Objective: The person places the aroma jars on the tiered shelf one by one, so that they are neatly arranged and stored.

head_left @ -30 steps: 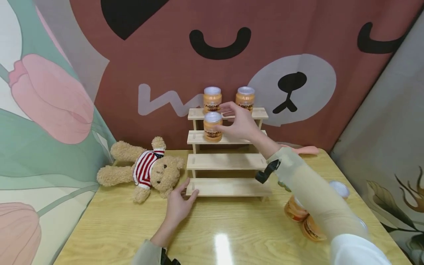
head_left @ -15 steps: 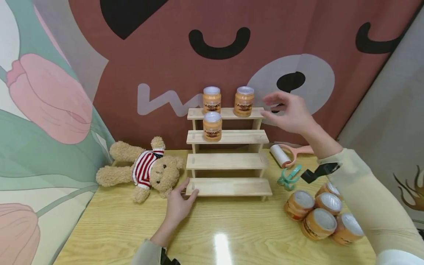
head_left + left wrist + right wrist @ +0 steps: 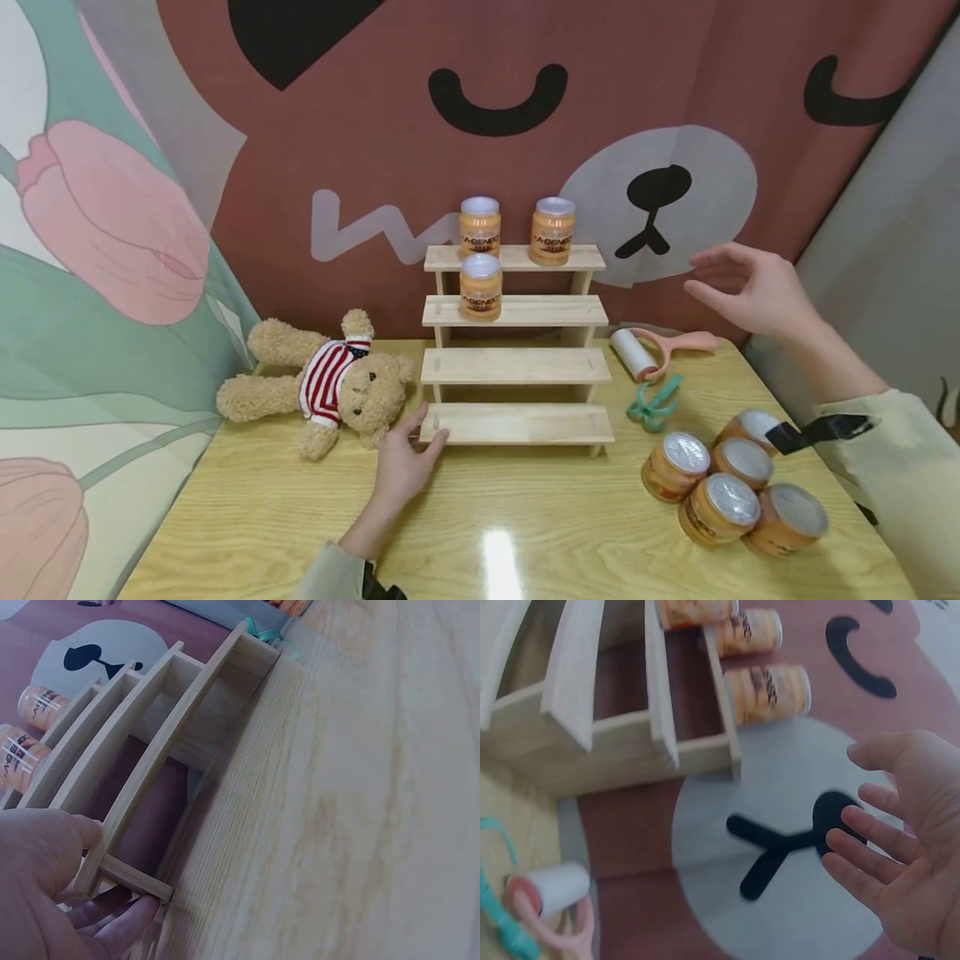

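A stepped wooden display rack (image 3: 517, 365) with several tiers stands on the table. My left hand (image 3: 403, 468) grips the left end of its lowest tier; in the left wrist view the thumb is on top and the fingers curl round the end support. Two orange jars with white lids, one on the left (image 3: 480, 229) and one on the right (image 3: 552, 233), stand upright on the top tier. A third jar (image 3: 481, 289) stands at the left of the tier below. My right hand (image 3: 768, 292) hangs in the air right of the rack, fingers apart, holding nothing.
Several more orange jars (image 3: 720, 504) stand grouped at the table's right. Behind them lie a green claw-shaped item (image 3: 654, 404) and a lint roller (image 3: 637, 354) with a pink handle. A teddy bear (image 3: 330, 379) lies left of the rack. Printed curtains (image 3: 375, 150) hang behind.
My right hand has let go of the jar on the second tier and moved away to the right, then lower. The left hand stays on the rack.
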Demonstrator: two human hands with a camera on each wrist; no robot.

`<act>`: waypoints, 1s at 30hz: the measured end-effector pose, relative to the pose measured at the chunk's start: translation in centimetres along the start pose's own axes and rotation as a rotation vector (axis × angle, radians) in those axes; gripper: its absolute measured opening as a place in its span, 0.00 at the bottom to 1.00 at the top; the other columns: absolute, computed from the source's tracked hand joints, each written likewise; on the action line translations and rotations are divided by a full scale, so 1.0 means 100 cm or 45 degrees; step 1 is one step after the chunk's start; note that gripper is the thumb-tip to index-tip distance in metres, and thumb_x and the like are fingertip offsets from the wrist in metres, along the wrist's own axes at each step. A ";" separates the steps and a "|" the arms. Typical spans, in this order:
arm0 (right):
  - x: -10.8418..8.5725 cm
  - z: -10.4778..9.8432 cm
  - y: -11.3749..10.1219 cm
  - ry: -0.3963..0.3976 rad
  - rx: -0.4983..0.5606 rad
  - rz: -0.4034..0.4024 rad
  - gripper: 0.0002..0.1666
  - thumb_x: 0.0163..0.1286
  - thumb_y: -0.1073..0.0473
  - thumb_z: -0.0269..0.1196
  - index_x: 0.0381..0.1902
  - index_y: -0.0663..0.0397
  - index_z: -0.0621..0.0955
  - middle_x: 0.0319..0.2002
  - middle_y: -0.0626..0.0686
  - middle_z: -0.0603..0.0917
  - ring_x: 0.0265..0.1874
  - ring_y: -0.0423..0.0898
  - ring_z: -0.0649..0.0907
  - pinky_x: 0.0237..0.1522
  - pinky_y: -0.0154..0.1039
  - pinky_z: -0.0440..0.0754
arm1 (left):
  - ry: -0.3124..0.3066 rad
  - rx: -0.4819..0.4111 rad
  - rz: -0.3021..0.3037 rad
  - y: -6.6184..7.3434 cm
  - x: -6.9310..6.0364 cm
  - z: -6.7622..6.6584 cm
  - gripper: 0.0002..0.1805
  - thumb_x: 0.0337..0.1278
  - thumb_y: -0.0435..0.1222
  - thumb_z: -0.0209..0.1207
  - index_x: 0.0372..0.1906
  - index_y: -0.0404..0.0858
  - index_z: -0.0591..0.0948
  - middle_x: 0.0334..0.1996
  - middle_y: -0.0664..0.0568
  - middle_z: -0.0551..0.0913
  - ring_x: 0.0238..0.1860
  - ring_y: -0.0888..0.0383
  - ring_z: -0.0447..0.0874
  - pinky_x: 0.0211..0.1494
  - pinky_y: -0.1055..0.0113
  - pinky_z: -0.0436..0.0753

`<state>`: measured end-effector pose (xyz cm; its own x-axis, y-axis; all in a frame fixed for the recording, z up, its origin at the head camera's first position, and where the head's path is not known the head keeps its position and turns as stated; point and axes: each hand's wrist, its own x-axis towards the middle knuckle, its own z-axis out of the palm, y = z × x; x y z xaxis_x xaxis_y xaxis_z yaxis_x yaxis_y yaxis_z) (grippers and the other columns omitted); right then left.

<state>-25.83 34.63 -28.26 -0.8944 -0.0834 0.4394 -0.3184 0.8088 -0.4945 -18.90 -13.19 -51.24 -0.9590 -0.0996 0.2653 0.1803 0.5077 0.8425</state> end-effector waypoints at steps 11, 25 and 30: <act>-0.035 -0.008 0.053 -0.117 0.014 0.082 0.24 0.74 0.50 0.71 0.62 0.53 0.83 0.49 0.33 0.85 0.40 0.12 0.77 0.35 0.15 0.78 | -0.001 -0.002 0.005 0.001 0.001 0.000 0.33 0.65 0.38 0.73 0.70 0.29 0.78 0.68 0.37 0.82 0.54 0.41 0.91 0.54 0.55 0.92; -0.074 -0.003 0.104 -0.309 -0.024 0.093 0.24 0.76 0.53 0.69 0.65 0.55 0.81 0.55 0.39 0.84 0.43 0.12 0.76 0.34 0.23 0.83 | 0.009 0.014 0.021 0.002 -0.002 -0.001 0.32 0.65 0.38 0.73 0.70 0.28 0.78 0.65 0.36 0.84 0.51 0.42 0.92 0.52 0.55 0.93; -0.087 0.004 0.115 -0.376 -0.020 0.110 0.24 0.77 0.55 0.68 0.65 0.58 0.81 0.59 0.70 0.85 0.43 0.13 0.75 0.34 0.28 0.85 | 0.006 0.018 0.036 0.003 -0.001 -0.002 0.32 0.65 0.38 0.73 0.69 0.28 0.79 0.65 0.36 0.84 0.51 0.41 0.92 0.52 0.55 0.93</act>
<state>-21.84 44.37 -38.08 -0.9713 -0.1774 0.1582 -0.2341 0.8290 -0.5078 -18.75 -13.17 -50.93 -0.9525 -0.0886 0.2913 0.2046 0.5224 0.8278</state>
